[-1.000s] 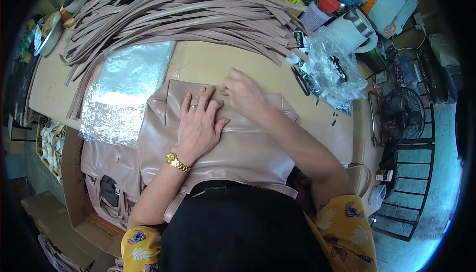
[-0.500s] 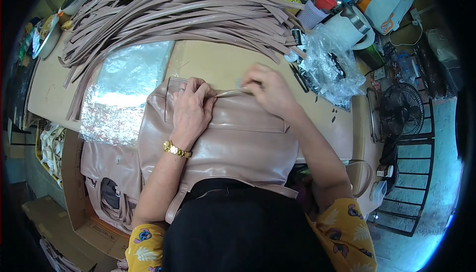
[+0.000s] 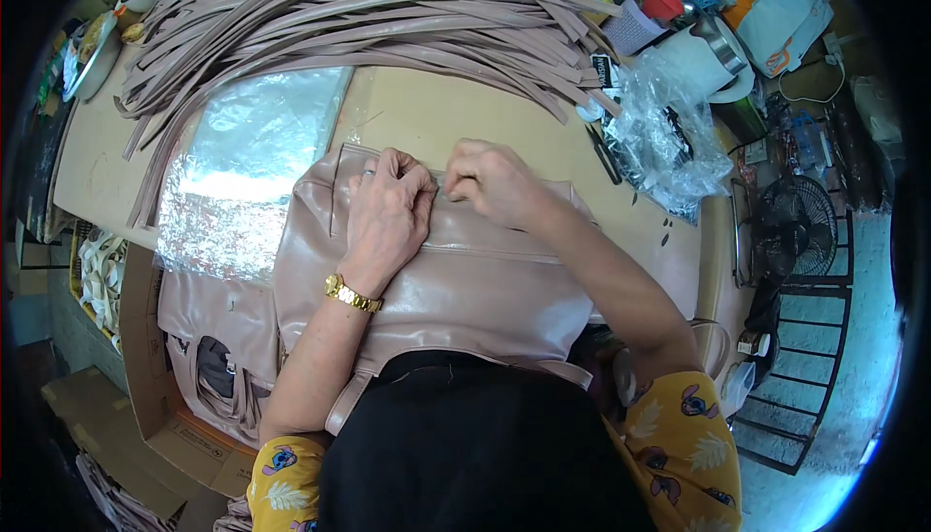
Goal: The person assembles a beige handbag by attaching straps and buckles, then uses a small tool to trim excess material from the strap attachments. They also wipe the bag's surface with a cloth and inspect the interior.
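A dusty-pink leather-like bag (image 3: 470, 294) lies across the table edge against my body, its near rim with a strap close to my black top. My left hand (image 3: 386, 207) grips the bag's far edge, fingers curled over the seam. Just to its right, my right hand (image 3: 493, 183) is closed in a pinch by the same edge. Whatever lies between its fingertips is hidden. Between the two hands a short stretch of the edge shows. A long stitched seam runs across the bag below my right hand.
A heap of long pink strips (image 3: 388, 23) covers the far table. Clear plastic sheets (image 3: 247, 168) lie left, crumpled plastic (image 3: 669, 134) and dark scissors (image 3: 603, 154) right. A cardboard box (image 3: 150, 367) at left holds a similar bag (image 3: 218, 319). A black fan (image 3: 797, 226) stands right.
My right hand has moved left and slightly down, closer to my left hand. The edge stretched between the hands is shorter. My left hand keeps its grip; the whole view has shifted a little.
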Tool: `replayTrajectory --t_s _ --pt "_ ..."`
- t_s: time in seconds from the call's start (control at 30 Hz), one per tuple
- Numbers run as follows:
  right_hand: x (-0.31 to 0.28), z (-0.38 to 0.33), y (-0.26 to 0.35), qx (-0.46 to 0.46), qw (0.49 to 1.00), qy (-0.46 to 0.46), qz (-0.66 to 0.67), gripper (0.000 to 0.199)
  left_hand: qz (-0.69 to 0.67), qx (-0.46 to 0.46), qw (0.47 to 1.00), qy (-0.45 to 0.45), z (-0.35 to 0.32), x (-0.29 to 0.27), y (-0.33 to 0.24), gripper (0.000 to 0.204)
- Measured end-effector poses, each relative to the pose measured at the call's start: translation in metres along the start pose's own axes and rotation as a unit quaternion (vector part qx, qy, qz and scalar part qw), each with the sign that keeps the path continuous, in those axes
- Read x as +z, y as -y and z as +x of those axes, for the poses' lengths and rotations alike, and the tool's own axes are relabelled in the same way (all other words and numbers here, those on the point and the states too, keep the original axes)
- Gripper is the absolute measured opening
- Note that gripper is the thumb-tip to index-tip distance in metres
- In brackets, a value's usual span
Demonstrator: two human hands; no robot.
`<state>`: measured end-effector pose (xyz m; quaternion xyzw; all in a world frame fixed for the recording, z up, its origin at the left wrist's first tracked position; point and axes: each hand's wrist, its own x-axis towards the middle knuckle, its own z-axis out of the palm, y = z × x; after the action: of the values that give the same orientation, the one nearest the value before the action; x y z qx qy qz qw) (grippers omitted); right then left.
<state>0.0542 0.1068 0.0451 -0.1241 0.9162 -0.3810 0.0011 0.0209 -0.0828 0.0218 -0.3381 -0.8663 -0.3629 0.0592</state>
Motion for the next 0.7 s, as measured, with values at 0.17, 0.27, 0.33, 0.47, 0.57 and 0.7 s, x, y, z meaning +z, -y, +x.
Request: replayTrajectory --t_s 0.17,0.27,0.33,0.47,0.57,0.7 --pt "-0.008 -0.012 -0.009 0.023 0.999 -0.002 -0.042 0.002 0.005 -0.002 1.000 -0.010 -0.001 0.001 -0.001 0.007" --pt "0.005 0.000 0.000 0.005 0.996 -0.021 -0.085 0.003 0.006 -0.004 1.000 -0.004 0.001 0.000 -0.002 0.007" --pt "0.003 -0.001 0.002 0.013 0.994 -0.016 -0.109 0.003 0.005 -0.006 1.000 -0.005 -0.001 0.000 -0.001 0.007" --pt "-0.010 -0.013 -0.003 0.062 0.990 0.016 -0.125 0.002 0.015 -0.008 1.000 -0.011 -0.002 0.002 0.000 0.007" --pt "0.004 -0.001 -0.005 0.024 0.991 -0.007 -0.129 0.001 0.029 -0.004 0.999 -0.014 0.000 0.004 -0.002 0.007" --pt "0.005 0.001 -0.005 0.030 0.996 -0.020 -0.080 0.003 0.018 -0.005 1.000 -0.015 -0.002 0.002 0.000 0.007"
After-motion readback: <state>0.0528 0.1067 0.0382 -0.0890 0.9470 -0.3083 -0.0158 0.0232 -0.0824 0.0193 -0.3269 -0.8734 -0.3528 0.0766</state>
